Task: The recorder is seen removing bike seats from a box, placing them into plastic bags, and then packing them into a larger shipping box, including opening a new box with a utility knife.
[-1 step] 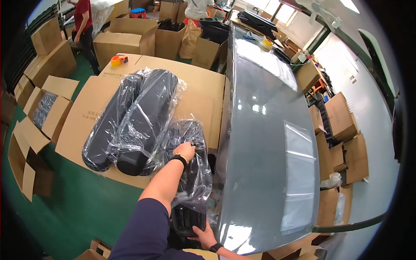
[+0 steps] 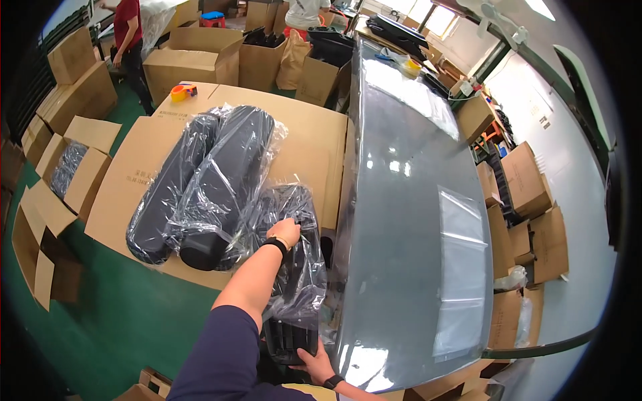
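A long black moulded part (image 2: 291, 337) in a clear plastic bag (image 2: 309, 271) lies in front of me. Its ribbed near end sticks out of the bag. My left hand (image 2: 286, 231) is closed in a fist over the part's middle, gripping it through the film or by a piece I cannot make out clearly. At the near right corner, my right hand (image 2: 317, 362) holds the part, thumb on top and fingers partly hidden. To the left, two more long black rounded parts (image 2: 234, 144) lie side by side in clear bags on flat cardboard (image 2: 307, 127).
A grey film-covered table (image 2: 401, 234) runs along the right, bearing a clear plastic sheet (image 2: 463, 267). An orange tape dispenser (image 2: 179, 93) sits at the cardboard's far edge. Open cartons (image 2: 80, 170) stand on the left. A person in a red top (image 2: 127, 30) is at the far left.
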Demonstrator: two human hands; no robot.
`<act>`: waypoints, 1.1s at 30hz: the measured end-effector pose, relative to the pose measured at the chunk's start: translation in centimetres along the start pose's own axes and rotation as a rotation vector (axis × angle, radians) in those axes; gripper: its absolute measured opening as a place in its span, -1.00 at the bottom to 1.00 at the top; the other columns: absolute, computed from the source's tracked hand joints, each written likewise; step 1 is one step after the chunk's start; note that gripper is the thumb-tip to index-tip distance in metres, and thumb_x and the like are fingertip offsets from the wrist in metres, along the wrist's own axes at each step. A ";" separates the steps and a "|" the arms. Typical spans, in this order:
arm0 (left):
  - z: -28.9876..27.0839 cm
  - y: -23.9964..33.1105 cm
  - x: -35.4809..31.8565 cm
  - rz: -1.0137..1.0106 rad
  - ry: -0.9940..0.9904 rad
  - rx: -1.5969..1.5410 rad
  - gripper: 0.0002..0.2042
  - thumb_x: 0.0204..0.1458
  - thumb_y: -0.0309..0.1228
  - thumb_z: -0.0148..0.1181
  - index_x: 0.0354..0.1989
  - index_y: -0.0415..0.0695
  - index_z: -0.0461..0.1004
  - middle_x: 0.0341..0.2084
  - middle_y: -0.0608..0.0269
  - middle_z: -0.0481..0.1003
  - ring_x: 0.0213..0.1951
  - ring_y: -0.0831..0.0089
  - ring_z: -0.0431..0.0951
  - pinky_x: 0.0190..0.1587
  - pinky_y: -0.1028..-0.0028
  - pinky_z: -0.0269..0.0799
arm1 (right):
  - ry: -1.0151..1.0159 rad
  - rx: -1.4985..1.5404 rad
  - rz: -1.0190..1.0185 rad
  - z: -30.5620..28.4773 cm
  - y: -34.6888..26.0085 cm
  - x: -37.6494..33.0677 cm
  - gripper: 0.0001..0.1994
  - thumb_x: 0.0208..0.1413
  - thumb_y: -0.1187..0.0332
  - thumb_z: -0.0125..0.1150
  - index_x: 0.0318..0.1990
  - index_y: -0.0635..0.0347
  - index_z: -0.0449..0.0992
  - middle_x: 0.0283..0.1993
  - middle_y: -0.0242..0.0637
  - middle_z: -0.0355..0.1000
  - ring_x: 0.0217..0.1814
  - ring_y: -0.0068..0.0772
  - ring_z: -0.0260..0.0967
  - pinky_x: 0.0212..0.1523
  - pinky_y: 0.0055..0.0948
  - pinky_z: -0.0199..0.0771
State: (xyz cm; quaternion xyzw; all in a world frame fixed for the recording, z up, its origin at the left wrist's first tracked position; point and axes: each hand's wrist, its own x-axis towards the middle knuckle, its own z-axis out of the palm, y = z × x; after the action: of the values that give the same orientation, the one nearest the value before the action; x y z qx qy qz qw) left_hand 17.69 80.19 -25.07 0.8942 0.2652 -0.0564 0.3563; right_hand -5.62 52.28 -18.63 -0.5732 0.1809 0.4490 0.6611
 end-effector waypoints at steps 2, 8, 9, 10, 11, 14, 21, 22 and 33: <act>0.1 -0.2 0.7 0.026 0.060 -0.038 -0.69 0.06 -0.19 0.00 -0.36 -0.23 0.47 -0.46 -0.03 0.50 -0.26 0.00 0.50 -0.22 0.26 0.39 | -0.023 0.019 0.017 0.0 0.0 0.2 -0.29 0.08 0.61 -0.01 0.31 -0.14 -0.18 0.13 -0.21 0.17 0.00 -0.18 0.32 -0.28 -0.14 0.60; -1.3 0.7 -1.5 0.177 0.175 -0.472 -0.71 0.04 -0.21 -0.04 -0.45 -0.23 0.38 -0.45 -0.13 0.44 -0.32 -0.08 0.43 -0.30 0.16 0.32 | -0.008 -0.054 0.001 -0.7 1.3 0.7 -0.27 0.07 0.63 0.00 0.31 -0.15 -0.19 0.15 -0.22 0.13 0.03 -0.16 0.28 -0.24 -0.12 0.58; -1.1 0.2 -3.0 0.206 0.139 -0.416 -0.71 0.04 -0.21 -0.02 -0.46 -0.23 0.38 -0.48 -0.11 0.44 -0.34 -0.07 0.44 -0.32 0.17 0.33 | -0.017 -0.045 -0.003 -0.8 1.6 0.8 -0.27 0.06 0.64 0.01 0.31 -0.14 -0.19 0.14 -0.22 0.13 0.03 -0.16 0.28 -0.24 -0.12 0.58; -1.6 0.2 -4.9 0.232 0.054 -0.398 -0.71 0.04 -0.20 0.01 -0.47 -0.23 0.39 -0.49 -0.11 0.45 -0.36 -0.04 0.45 -0.33 0.19 0.34 | -0.021 -0.038 -0.014 -1.0 1.6 0.8 -0.26 0.06 0.64 0.01 0.31 -0.13 -0.19 0.14 -0.21 0.13 0.03 -0.16 0.27 -0.24 -0.12 0.58; -2.3 0.5 -6.9 0.285 -0.100 -0.371 -0.70 0.05 -0.18 0.03 -0.45 -0.22 0.40 -0.52 -0.08 0.45 -0.40 0.00 0.46 -0.33 0.21 0.35 | -0.023 -0.042 -0.014 -1.0 1.3 0.8 -0.26 0.06 0.64 0.01 0.31 -0.13 -0.19 0.14 -0.21 0.13 0.03 -0.16 0.27 -0.24 -0.12 0.58; -5.0 2.0 -15.3 0.189 -0.287 -0.208 -0.34 -0.23 0.26 0.15 -0.22 -0.15 0.39 -0.25 0.01 0.42 -0.19 0.09 0.46 -0.15 0.29 0.37 | 0.019 0.031 0.039 -0.8 1.5 1.2 -0.28 0.06 0.65 0.02 0.30 -0.12 -0.16 0.13 -0.21 0.13 0.04 -0.15 0.26 -0.24 -0.11 0.59; -1.7 -0.3 -24.4 0.301 -0.192 -0.338 -0.76 0.07 -0.21 0.05 -0.27 -0.12 0.40 -0.48 0.08 0.48 -0.38 0.10 0.51 -0.36 0.27 0.41 | 0.016 -0.031 -0.041 -1.3 2.7 3.4 -0.38 0.05 0.65 0.02 0.22 -0.07 -0.03 0.05 -0.24 0.19 0.01 -0.11 0.29 -0.20 0.06 0.54; -2.1 0.7 -25.2 0.307 -0.106 -0.490 -0.85 0.09 -0.30 0.02 -0.31 -0.11 0.37 -0.49 0.06 0.47 -0.40 0.05 0.49 -0.39 0.25 0.40 | 0.014 -0.071 -0.109 -1.8 3.2 3.6 -0.35 0.05 0.64 0.03 0.25 -0.07 -0.05 0.05 -0.25 0.21 -0.01 -0.17 0.30 -0.23 -0.03 0.57; -6.7 1.6 -26.3 0.482 0.032 -0.687 -0.92 0.10 -0.45 0.06 -0.33 -0.19 0.39 -0.58 0.22 0.39 -0.55 0.45 0.40 -0.46 0.50 0.33 | -0.057 0.024 0.064 -1.2 3.0 0.6 -0.43 0.10 0.59 0.00 0.22 -0.07 -0.04 0.12 -0.24 0.16 0.07 -0.08 0.27 -0.11 0.09 0.51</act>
State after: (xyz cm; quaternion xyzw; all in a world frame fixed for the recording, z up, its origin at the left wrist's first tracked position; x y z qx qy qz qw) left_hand -4.54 72.28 -11.56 0.7606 0.0574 0.1343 0.6326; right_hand -7.44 51.24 -21.20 -0.5462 0.1857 0.4840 0.6580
